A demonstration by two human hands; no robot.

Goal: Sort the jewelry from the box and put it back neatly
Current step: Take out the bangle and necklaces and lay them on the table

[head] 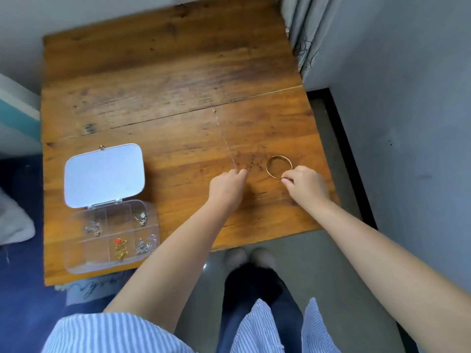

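A clear plastic jewelry box (76,261) with its white lid (103,174) flipped open stands at the table's front left. Its compartments hold silver pieces, a gold and red piece and a pendant. A thin chain (224,138) lies stretched in a line across the middle of the wooden table (153,85). My left hand (226,186) pinches the chain's near end. A gold bangle (278,166) lies flat to the right, and my right hand (305,186) pinches its near rim.
The table's right edge runs close beside the bangle, with grey floor and a dark strip beyond. A curtain (300,26) hangs at the back right corner. A blue rug (23,301) and white cloth lie left of the table. My feet stand below the front edge.
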